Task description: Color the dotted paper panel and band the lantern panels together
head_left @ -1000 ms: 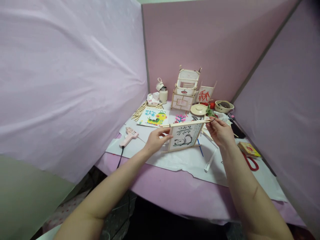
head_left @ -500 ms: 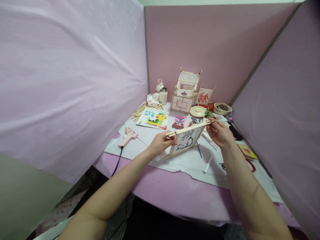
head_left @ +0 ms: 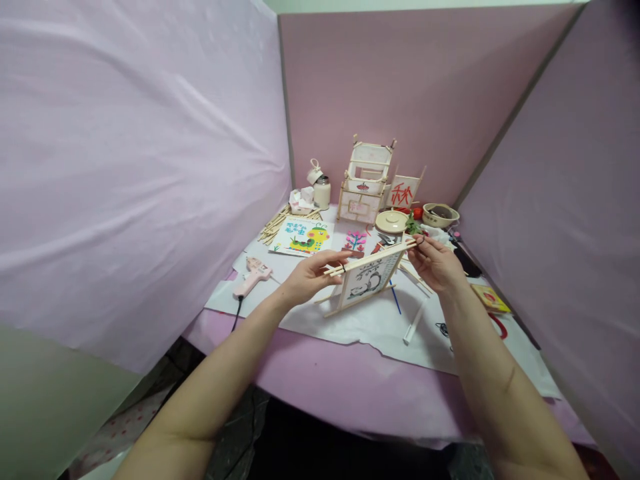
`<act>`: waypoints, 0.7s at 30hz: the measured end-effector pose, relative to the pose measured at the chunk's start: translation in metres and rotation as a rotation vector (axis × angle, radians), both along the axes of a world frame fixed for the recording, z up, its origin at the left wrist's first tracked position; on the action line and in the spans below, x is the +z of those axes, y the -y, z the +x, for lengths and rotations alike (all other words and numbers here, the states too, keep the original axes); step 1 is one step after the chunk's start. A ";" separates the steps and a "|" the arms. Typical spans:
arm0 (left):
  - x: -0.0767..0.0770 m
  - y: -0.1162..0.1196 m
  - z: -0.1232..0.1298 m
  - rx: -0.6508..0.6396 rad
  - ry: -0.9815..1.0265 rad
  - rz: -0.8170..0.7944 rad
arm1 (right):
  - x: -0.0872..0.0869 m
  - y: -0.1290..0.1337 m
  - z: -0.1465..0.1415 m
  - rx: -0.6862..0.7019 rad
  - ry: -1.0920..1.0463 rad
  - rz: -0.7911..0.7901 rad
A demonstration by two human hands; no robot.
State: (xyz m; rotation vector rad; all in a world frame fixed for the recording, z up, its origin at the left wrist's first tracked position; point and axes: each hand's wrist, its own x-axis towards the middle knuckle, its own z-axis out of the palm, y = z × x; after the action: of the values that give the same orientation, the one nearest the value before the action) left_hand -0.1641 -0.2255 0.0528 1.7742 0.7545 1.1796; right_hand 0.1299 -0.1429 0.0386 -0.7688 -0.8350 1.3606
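A picture stand [head_left: 369, 279] of thin wooden sticks carries a black ink drawing on a white panel. It leans tent-like over the white paper, its lower sticks spread apart. My left hand [head_left: 314, 275] is around the near-left top corner, fingers above the stick ends and thumb below, beside a dark tie. At the far-right top corner my right hand [head_left: 437, 262] pinches the stick ends, where another dark tie shows. The fingers partly hide both corners.
A pink glue gun [head_left: 253, 277] lies left with its cord over the edge. Behind are a caterpillar picture book [head_left: 303, 237], loose sticks [head_left: 275, 228], a tall stick-built model [head_left: 363, 190] and a lidless bowl [head_left: 440, 215]. A white glue stick-like rod [head_left: 413, 325] lies front right.
My left hand's fingers have loosened and stretched over the top corner. The stand's lower sticks show farther apart at the left. My right hand keeps its pinch; the view has shifted slightly.
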 end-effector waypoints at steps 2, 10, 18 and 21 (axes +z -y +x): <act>0.006 0.002 -0.001 -0.030 0.023 -0.019 | 0.000 0.000 -0.001 -0.007 -0.001 0.003; -0.002 0.000 -0.008 0.141 -0.028 -0.094 | 0.000 0.007 -0.005 -0.032 -0.027 0.015; -0.005 -0.003 -0.010 0.157 0.115 -0.195 | -0.007 0.022 -0.006 -0.069 -0.080 0.055; -0.003 -0.001 -0.008 0.173 0.143 -0.241 | -0.015 0.032 -0.005 -0.152 -0.095 0.072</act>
State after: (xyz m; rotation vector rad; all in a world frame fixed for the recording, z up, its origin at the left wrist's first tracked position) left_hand -0.1722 -0.2249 0.0493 1.4341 0.9370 1.2576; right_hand 0.1248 -0.1748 0.0239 -0.6925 -0.7322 1.2162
